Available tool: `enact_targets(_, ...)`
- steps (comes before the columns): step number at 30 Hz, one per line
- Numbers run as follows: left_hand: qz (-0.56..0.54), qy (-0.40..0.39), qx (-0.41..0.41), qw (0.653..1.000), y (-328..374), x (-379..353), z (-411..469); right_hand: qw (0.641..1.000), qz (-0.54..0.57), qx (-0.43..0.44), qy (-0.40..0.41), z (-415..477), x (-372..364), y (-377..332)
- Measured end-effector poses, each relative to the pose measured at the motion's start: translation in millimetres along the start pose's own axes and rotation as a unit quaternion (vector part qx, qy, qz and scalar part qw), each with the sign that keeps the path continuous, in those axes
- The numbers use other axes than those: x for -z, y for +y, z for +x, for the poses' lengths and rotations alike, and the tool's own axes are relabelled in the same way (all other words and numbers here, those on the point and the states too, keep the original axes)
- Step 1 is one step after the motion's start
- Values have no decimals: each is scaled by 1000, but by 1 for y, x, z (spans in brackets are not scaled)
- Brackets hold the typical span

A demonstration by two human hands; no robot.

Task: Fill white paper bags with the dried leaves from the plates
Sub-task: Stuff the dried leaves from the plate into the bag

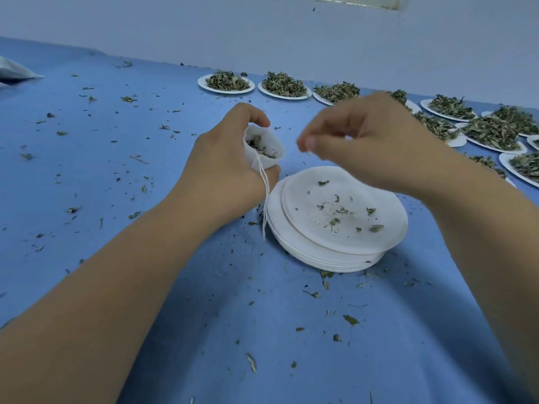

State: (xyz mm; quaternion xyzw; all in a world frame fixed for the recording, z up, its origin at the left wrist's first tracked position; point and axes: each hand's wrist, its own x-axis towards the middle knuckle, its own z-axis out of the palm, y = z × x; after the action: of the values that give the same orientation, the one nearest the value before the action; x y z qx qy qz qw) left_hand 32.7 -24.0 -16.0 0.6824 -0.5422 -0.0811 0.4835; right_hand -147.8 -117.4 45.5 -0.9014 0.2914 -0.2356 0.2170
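My left hand (227,167) grips a small white paper bag (264,148) with its mouth up. Dried leaves show inside it, and its white drawstring (264,205) hangs down past my palm. My right hand (358,141) hovers blurred just right of the bag, above a stack of white paper plates (294,243). Its fingertips are pressed together; I cannot make out anything between them. The top plate (344,211) carries only a few leaf crumbs. Several plates heaped with dried leaves (226,80) line the back and right of the blue table.
Blue cloth (116,170) covers the table, strewn with loose leaf bits. More heaped plates (493,132) crowd the right edge. A pale wall (262,30) runs behind the table. A grey-white bag corner (14,72) lies at far left.
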Motion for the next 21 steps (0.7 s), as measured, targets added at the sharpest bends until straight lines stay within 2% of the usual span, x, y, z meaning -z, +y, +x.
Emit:
enact_targets(3,23,-27,8,999,0,-4,0,983,-126,-63,-122,-18,-1,20)
enact_targets(7,70,-71,-5,995,2,-17,-8,972,-126,-55,-192,-40,-16,24)
enact_targets(10,117,-92,-23,989,5,-26,-12,980,-105,-9,-169,-53,-19,25)
enact_targets(14,125,-80,-10,989,5,-24,-11,992,-66,31,-106,-69,-16,23)
enact_targets(17,118,-80,-6,990,3,-22,-11,998,-51,24,-34,-77,-17,26)
enact_targets(18,117,-78,-3,990,3,-21,-10,997,-66,8,-37,-78,-17,27)
enact_targets(21,112,-77,8,991,2,-21,-9,982,-139,-6,-127,-83,-21,27)
